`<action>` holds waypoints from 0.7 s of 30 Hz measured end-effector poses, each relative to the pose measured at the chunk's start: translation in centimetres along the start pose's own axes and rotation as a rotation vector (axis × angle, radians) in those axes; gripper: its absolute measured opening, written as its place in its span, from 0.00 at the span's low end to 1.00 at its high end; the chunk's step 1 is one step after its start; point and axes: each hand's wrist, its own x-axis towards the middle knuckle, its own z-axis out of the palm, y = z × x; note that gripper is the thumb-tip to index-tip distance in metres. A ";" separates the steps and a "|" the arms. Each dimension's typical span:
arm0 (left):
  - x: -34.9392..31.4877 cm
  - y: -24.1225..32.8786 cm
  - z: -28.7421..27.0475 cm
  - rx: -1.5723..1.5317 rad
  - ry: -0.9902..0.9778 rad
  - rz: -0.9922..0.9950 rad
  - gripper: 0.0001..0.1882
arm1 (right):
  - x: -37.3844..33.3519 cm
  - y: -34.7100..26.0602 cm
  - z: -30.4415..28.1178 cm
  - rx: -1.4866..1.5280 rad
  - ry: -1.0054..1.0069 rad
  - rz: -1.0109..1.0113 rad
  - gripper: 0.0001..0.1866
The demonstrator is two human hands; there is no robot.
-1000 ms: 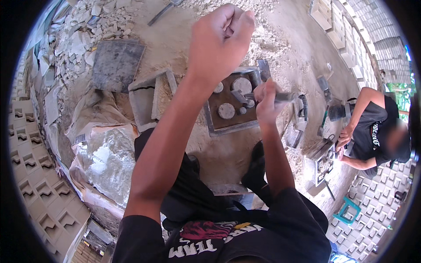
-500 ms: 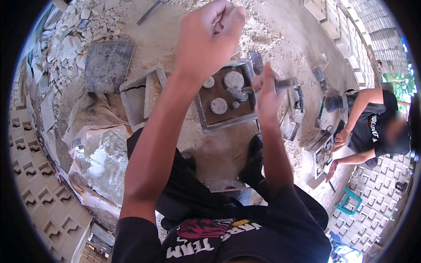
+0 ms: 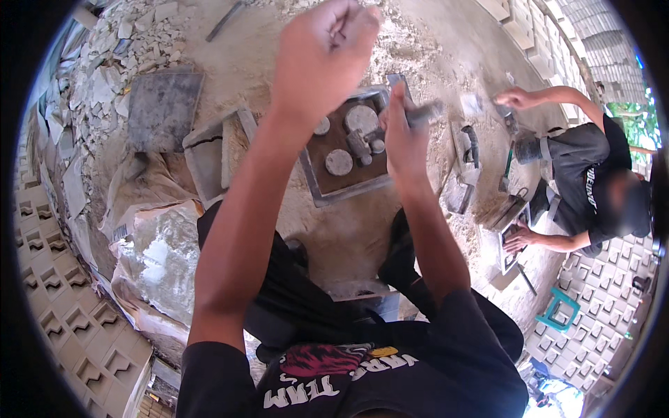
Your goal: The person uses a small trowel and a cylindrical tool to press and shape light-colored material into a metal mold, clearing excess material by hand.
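Observation:
My right hand (image 3: 404, 143) is wrapped round the handle of a hammer (image 3: 358, 148), thumb raised. The hammer's head is inside a square grey mould frame (image 3: 350, 195), among pale round discs (image 3: 339, 162) on its brown floor. The handle's thick end sticks out beyond my hand, blurred. My left hand (image 3: 324, 59) is up in front of the frame's far left corner, fingers curled into a fist. Whether anything is inside that fist is hidden. My left forearm covers part of the frame's left side.
A grey box-like mould (image 3: 209, 164) stands left of the frame, near a dark square plate (image 3: 166, 108). An open sack of pale powder (image 3: 157, 261) is nearer on the left. Broken rubble (image 3: 104, 83) lies at far left. At right, a person (image 3: 592, 174) sits by another mould; a trowel-like tool (image 3: 465, 167) lies between.
The hammer's head has shifted slightly left and its handle end tilts higher. Both my hands moved a little left. The co-worker's one arm has reached out toward the far side.

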 end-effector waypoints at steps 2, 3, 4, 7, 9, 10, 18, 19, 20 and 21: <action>-0.1 -0.2 0.4 -0.044 -0.006 0.012 0.15 | -2.0 2.5 0.0 -0.114 0.041 -0.016 0.25; -0.1 -0.4 0.6 -0.046 -0.022 0.006 0.15 | -2.9 3.4 0.1 -0.176 0.063 -0.021 0.25; 0.0 -0.5 0.7 -0.048 -0.037 0.000 0.15 | -3.3 4.1 0.2 -0.133 0.050 -0.039 0.25; 0.0 -1.1 0.8 -0.107 -0.057 0.023 0.15 | -0.4 0.7 0.7 0.017 0.025 0.004 0.24; -0.6 -0.4 1.0 -0.089 -0.102 0.052 0.15 | 1.0 1.4 -0.6 0.049 -0.118 -0.122 0.23; -0.7 -0.2 1.1 -0.078 -0.125 0.064 0.15 | 1.4 2.1 -1.5 0.028 -0.243 -0.194 0.22; 0.9 -2.2 0.5 -0.095 -0.067 -0.015 0.15 | 4.2 0.9 -3.7 -0.228 -0.792 -0.220 0.19; 1.1 -2.3 0.5 -0.083 -0.078 -0.035 0.15 | 4.4 1.5 -4.1 -0.354 -0.843 -0.234 0.18; 1.3 -2.6 0.2 -0.032 -0.099 -0.046 0.15 | 4.7 1.9 -4.0 -0.279 -0.772 -0.122 0.18; 1.5 -3.0 -0.1 0.018 -0.120 -0.058 0.15 | 5.3 1.7 -4.7 -0.196 -0.772 -0.086 0.18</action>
